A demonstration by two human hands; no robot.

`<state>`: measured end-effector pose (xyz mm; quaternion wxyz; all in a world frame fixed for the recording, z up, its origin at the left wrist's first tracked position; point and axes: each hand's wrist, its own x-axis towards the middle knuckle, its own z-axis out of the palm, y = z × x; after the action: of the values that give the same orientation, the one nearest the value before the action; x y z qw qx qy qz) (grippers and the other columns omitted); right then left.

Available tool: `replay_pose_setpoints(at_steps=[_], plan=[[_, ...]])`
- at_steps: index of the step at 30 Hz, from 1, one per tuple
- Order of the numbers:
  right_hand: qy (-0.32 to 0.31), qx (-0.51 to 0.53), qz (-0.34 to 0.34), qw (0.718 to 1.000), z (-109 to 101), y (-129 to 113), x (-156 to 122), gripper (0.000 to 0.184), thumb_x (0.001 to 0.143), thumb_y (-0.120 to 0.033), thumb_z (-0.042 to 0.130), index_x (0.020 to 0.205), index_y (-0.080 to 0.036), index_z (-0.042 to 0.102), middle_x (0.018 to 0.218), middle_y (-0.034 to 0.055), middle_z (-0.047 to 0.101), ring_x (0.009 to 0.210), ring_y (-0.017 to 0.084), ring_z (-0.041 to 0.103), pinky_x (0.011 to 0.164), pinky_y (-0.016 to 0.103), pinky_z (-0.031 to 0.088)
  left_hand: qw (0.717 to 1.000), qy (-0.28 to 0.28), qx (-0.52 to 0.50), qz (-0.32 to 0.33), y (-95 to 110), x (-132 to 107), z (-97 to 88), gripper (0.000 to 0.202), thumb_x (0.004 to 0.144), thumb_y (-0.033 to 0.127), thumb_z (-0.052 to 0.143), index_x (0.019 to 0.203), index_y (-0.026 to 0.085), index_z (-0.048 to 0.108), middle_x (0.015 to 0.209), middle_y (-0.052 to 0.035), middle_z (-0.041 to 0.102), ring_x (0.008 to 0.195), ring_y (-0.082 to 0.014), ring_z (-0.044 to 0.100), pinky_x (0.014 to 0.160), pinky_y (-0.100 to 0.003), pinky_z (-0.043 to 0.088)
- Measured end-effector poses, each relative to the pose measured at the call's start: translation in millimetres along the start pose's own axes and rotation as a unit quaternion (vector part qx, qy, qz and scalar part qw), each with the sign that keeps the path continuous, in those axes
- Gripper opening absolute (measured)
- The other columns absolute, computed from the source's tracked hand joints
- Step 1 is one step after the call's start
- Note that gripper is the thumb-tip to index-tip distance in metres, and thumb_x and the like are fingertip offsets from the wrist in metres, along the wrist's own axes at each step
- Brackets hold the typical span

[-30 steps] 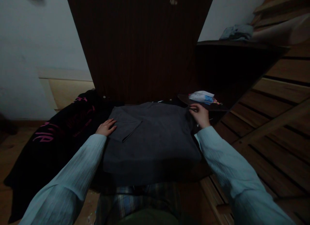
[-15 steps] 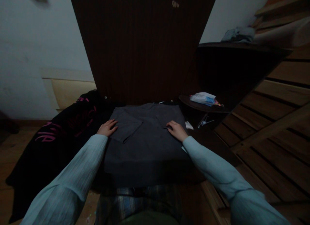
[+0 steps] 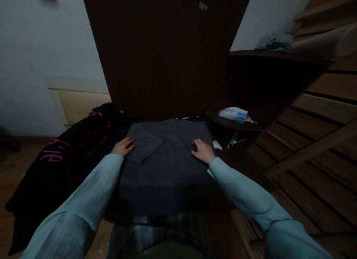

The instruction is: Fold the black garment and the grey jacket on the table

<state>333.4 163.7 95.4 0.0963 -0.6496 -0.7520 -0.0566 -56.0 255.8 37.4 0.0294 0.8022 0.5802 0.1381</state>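
A dark grey shirt (image 3: pixel 167 162) lies spread in front of me, its near edge hanging down toward my lap. Its left sleeve (image 3: pixel 147 145) is folded inward, with the cuff pointing to the middle. On the shirt's left edge my left hand (image 3: pixel 124 146) rests flat with fingers stretched out. My right hand (image 3: pixel 203 150) is at the right sleeve, its fingers curled and pinching the cloth at the sleeve's edge. Part of that sleeve is hidden under the hand.
Black clothing with pink lettering (image 3: pixel 58 154) hangs at the left. A dark wooden panel (image 3: pixel 167 58) stands behind the shirt. At the right, a small corner shelf (image 3: pixel 217 119) bears a white and blue packet (image 3: pixel 233 114). Wooden slats (image 3: pixel 312 169) line the far right.
Both hands stay in nearly the same places on the shirt. The view has shifted very slightly, and the shirt's folds look the same.
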Motion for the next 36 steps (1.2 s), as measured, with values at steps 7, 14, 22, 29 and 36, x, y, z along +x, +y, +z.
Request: replay_pose_setpoints(at_steps=[7,14,22,29,36], plan=[[-0.008,-0.007,0.022,1.0,0,-27,26,0.043,0.077,-0.05,0.05,0.101,-0.014,0.048,0.104,0.0144,0.053,0.097,0.026,0.052,0.076,0.035,0.043,1.0,0.008,-0.009,-0.001,-4,0,2.6,0.051,0.08,0.05,0.034,0.123,0.027,0.048,0.134,-0.0002,0.044,0.125,-0.0197,0.038,0.103,-0.035,0.031],[0.019,-0.048,0.056,0.997,15,-32,44,0.029,0.082,-0.03,0.044,0.103,-0.01,0.047,0.106,0.0176,0.053,0.094,0.026,0.053,0.07,0.033,0.044,1.0,-0.009,0.002,-0.003,-1,-1,-1.0,0.054,0.08,0.049,0.034,0.126,0.024,0.046,0.137,-0.0026,0.041,0.125,-0.0211,0.036,0.103,-0.035,0.031],[0.072,-0.01,0.073,0.995,5,-27,43,0.027,0.089,-0.024,0.026,0.1,-0.016,0.05,0.102,0.0112,0.06,0.09,0.02,0.058,0.069,0.027,0.041,1.0,0.007,-0.004,0.005,-3,1,1.1,0.051,0.079,0.049,0.036,0.122,0.026,0.05,0.133,-0.0007,0.046,0.123,-0.0201,0.039,0.103,-0.035,0.032],[0.025,-0.011,0.025,0.999,8,-38,41,0.025,0.09,-0.026,0.03,0.102,-0.018,0.05,0.103,0.009,0.062,0.087,0.021,0.06,0.069,0.027,0.042,1.0,0.005,0.002,-0.006,-1,0,-0.2,0.05,0.08,0.048,0.036,0.123,0.028,0.049,0.134,0.0004,0.044,0.124,-0.0197,0.038,0.103,-0.034,0.032],[-0.02,-0.028,-0.054,0.998,14,-41,40,0.023,0.089,-0.026,0.033,0.1,-0.019,0.052,0.1,0.0081,0.062,0.089,0.021,0.06,0.07,0.028,0.042,1.0,-0.007,0.004,-0.009,1,-1,-2.9,0.052,0.08,0.046,0.037,0.125,0.022,0.048,0.136,-0.0031,0.041,0.125,-0.0206,0.037,0.104,-0.033,0.03]])
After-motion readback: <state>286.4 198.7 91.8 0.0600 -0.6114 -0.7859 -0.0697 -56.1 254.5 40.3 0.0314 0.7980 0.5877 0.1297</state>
